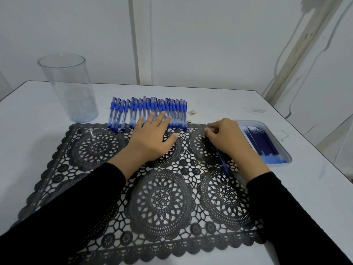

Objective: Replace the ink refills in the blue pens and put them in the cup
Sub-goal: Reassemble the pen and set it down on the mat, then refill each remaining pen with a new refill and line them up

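A white wall (191, 35) backs the white bench (229, 104), with a vertical strip (141, 39) at 12 o'clock and a slanting wooden batten (299, 50) and thin cables (275, 68) at 2 o'clock, in soft even light.

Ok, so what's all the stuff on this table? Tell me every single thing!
White table: one, white, under everything.
Black lacy mat: one, black, middle of the table.
Tall clear round cup: one, see-through, back left, no pens inside.
Blue capped pens: about twenty, blue and clear, in a row behind the mat.
Shallow pale tray: one, bluish white, right of the mat.
Thin dark blue ink refills: a pile, dark blue, in the tray.
Small square scrap: one, pale, right of the pen row.
Thin blue stick: one, blue, over the mat's right side.
Left hand: one, open, fingers over the pen row.
Right hand: one, pinching the stick.
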The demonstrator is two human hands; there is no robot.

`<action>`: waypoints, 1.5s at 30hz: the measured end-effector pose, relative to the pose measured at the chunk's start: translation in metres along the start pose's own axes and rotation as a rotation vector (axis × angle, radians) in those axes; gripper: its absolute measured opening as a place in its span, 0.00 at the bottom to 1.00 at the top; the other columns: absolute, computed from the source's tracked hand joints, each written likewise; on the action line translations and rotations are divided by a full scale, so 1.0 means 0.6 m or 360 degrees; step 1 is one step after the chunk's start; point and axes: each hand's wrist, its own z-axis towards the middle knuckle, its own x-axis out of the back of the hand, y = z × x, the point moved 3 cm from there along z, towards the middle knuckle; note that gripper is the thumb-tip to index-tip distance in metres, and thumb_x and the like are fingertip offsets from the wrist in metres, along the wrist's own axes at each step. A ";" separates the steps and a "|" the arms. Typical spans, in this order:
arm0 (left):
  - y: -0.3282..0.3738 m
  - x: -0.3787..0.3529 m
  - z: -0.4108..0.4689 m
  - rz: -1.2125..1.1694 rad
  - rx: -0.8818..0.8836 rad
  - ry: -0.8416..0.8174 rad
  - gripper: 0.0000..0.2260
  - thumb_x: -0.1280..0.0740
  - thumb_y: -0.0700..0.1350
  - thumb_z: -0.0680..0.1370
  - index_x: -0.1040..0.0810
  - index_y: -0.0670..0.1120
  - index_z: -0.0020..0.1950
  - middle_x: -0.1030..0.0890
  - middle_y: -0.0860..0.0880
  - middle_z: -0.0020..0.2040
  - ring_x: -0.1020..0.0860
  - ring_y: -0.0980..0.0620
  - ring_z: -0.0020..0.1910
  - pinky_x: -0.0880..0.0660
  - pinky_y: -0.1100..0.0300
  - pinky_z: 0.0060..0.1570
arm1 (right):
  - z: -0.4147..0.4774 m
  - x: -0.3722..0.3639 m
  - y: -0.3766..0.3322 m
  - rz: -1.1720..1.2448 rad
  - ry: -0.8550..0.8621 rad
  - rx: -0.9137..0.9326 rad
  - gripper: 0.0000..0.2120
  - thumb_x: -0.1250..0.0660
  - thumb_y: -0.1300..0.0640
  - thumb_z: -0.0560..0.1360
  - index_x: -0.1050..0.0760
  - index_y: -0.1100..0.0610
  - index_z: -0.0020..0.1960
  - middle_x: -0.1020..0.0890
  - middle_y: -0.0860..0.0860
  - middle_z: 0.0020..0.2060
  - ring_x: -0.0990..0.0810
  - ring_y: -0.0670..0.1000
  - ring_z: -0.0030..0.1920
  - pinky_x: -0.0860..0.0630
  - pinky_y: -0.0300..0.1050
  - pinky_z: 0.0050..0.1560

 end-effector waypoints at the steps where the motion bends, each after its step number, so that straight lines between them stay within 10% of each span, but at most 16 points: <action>1: 0.002 0.001 0.003 -0.0004 -0.0004 0.0006 0.30 0.52 0.63 0.83 0.53 0.53 0.82 0.55 0.52 0.82 0.57 0.48 0.80 0.61 0.46 0.77 | 0.002 0.002 -0.004 0.0021 0.0028 0.0013 0.17 0.36 0.53 0.79 0.20 0.64 0.60 0.16 0.58 0.51 0.19 0.56 0.52 0.25 0.44 0.52; 13: -0.014 0.000 0.059 0.0043 0.0080 -0.0009 0.26 0.55 0.60 0.84 0.53 0.56 0.81 0.55 0.51 0.82 0.57 0.47 0.80 0.62 0.44 0.77 | 0.113 -0.034 -0.083 0.0263 -0.0020 0.0104 0.16 0.36 0.56 0.80 0.23 0.58 0.65 0.18 0.54 0.59 0.21 0.51 0.59 0.31 0.38 0.61; 22: -0.019 -0.012 0.060 0.0010 0.0081 -0.0024 0.26 0.57 0.59 0.84 0.56 0.56 0.81 0.57 0.51 0.82 0.58 0.47 0.80 0.60 0.43 0.77 | 0.128 -0.058 -0.065 0.0307 -0.0026 -0.0011 0.13 0.35 0.61 0.77 0.19 0.59 0.59 0.16 0.55 0.54 0.20 0.48 0.46 0.35 0.26 0.43; 28: -0.021 -0.014 0.061 -0.0004 0.0072 -0.0008 0.26 0.56 0.59 0.84 0.55 0.55 0.81 0.57 0.51 0.82 0.58 0.47 0.80 0.60 0.43 0.77 | 0.134 -0.066 -0.069 0.0327 0.0031 -0.0081 0.11 0.35 0.63 0.75 0.17 0.61 0.54 0.15 0.56 0.51 0.27 0.44 0.33 0.29 0.37 0.43; 37: -0.020 -0.004 0.056 -0.0100 0.0076 0.0068 0.25 0.56 0.59 0.84 0.52 0.54 0.81 0.52 0.52 0.82 0.56 0.48 0.80 0.61 0.45 0.78 | 0.116 -0.046 -0.060 0.0537 0.0089 -0.0245 0.09 0.32 0.64 0.72 0.16 0.66 0.49 0.15 0.60 0.49 0.17 0.54 0.47 0.22 0.44 0.42; 40: -0.016 0.011 0.044 -0.0293 0.0046 0.0242 0.25 0.54 0.58 0.85 0.46 0.53 0.81 0.46 0.53 0.81 0.50 0.51 0.80 0.55 0.48 0.79 | 0.093 -0.037 -0.058 0.0825 0.0175 -0.0270 0.11 0.30 0.62 0.73 0.16 0.58 0.54 0.14 0.52 0.49 0.18 0.46 0.44 0.23 0.34 0.43; 45: -0.002 0.033 0.014 -0.1252 0.0124 0.0510 0.23 0.45 0.58 0.84 0.38 0.54 0.79 0.29 0.52 0.74 0.28 0.63 0.62 0.31 0.63 0.60 | 0.037 -0.040 -0.091 0.1364 0.0145 -0.0132 0.11 0.27 0.57 0.72 0.16 0.54 0.54 0.14 0.49 0.46 0.15 0.47 0.49 0.20 0.52 0.57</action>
